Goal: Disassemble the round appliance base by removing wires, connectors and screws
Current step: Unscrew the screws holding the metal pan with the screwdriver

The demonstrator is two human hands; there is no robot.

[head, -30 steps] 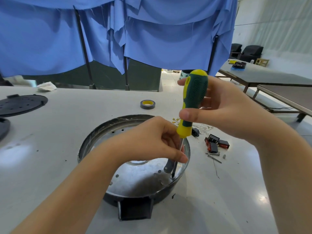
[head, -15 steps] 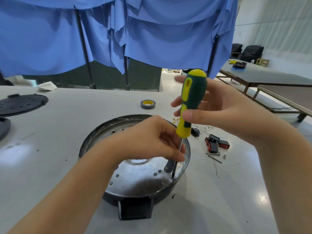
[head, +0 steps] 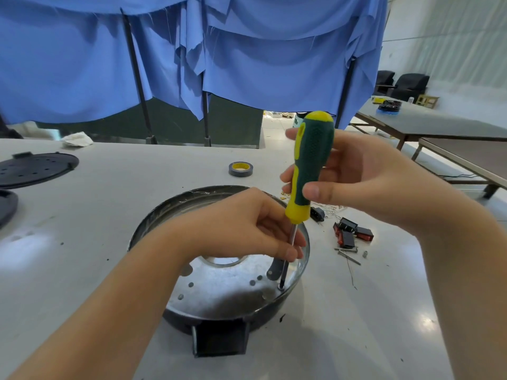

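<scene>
Table [head: 109,220] unchanged; right hand [head: 365,182] regripped screwdriver [head: 310,165].

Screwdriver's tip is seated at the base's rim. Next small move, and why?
Probably turn the screwdriver handle with the right hand to back the screw out. The tip sits on that screw inside the base, the left hand pinches the shaft steady, and the right hand wraps the handle.
</scene>
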